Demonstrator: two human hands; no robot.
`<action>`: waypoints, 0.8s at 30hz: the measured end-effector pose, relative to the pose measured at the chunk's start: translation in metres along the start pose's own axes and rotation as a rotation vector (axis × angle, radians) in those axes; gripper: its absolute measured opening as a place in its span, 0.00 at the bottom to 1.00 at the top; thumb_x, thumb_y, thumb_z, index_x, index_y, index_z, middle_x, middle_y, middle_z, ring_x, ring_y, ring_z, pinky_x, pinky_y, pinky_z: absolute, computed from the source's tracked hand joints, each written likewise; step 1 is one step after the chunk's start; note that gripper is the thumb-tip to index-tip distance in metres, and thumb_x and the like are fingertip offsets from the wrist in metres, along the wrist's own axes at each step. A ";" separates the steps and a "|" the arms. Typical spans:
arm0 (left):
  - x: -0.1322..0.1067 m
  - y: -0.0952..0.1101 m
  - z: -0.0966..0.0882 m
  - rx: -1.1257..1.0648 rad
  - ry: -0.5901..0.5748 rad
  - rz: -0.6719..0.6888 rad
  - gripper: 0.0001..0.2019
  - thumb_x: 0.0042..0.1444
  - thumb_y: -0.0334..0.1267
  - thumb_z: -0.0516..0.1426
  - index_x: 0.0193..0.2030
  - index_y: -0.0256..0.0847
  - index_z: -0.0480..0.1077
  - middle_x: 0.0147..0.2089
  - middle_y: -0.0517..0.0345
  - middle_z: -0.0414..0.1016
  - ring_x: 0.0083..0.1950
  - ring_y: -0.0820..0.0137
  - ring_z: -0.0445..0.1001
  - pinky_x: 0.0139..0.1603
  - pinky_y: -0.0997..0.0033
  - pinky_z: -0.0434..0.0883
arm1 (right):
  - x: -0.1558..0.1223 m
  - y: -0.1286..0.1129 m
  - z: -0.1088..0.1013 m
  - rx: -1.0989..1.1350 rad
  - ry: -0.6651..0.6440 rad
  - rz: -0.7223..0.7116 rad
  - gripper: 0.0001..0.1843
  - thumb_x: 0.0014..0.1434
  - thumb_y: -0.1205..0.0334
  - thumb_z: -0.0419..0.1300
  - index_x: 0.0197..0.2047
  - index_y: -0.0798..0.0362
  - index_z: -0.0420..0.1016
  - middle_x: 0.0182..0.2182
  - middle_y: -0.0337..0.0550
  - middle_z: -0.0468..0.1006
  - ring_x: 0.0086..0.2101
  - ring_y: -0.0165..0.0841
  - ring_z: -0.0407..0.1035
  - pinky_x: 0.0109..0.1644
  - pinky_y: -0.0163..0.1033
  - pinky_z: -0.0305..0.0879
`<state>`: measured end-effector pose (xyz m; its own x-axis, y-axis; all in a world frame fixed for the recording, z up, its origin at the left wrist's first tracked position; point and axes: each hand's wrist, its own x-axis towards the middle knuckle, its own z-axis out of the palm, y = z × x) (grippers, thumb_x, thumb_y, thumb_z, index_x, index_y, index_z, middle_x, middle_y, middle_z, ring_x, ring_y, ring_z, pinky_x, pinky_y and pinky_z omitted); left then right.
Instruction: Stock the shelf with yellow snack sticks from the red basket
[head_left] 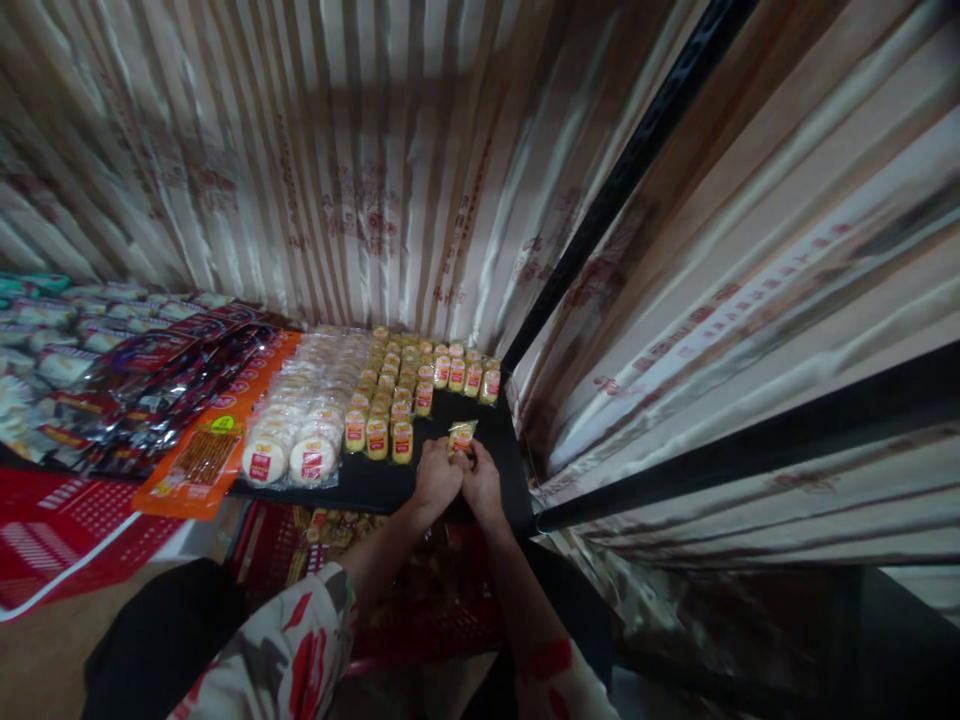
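Pleated, cream-and-brown printed curtains enclose a black shelf surface. A slanted black metal post stands at its right rear corner. Left hand and right hand: fingers closed narrowly around a small yellow clear-wrapped packet, positioned above the shelf's front right area. Matching yellow packets in rows lie behind and left, adjoining round white wrapped packs and a flat orange bag. A red plastic basket sits below.
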<state>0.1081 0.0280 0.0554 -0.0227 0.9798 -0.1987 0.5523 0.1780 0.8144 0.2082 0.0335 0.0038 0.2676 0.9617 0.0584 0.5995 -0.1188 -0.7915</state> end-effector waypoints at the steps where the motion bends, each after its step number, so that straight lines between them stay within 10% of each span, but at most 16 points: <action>1: 0.002 0.002 0.001 0.001 0.005 -0.006 0.17 0.57 0.36 0.49 0.52 0.34 0.67 0.51 0.43 0.69 0.52 0.63 0.68 0.53 0.69 0.64 | 0.003 -0.001 0.001 0.006 0.004 0.001 0.24 0.54 0.57 0.51 0.51 0.58 0.70 0.41 0.51 0.75 0.32 0.33 0.70 0.42 0.40 0.66; 24: 0.052 0.037 0.001 -0.154 0.048 -0.009 0.18 0.56 0.29 0.48 0.51 0.36 0.70 0.56 0.43 0.70 0.61 0.56 0.63 0.62 0.57 0.57 | 0.083 -0.005 0.035 0.062 -0.008 -0.056 0.18 0.53 0.58 0.53 0.45 0.53 0.75 0.34 0.44 0.75 0.34 0.35 0.68 0.40 0.38 0.64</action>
<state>0.1282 0.0851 0.0750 -0.0685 0.9806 -0.1835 0.4176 0.1952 0.8874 0.2005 0.1226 -0.0086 0.2289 0.9684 0.0987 0.5652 -0.0496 -0.8235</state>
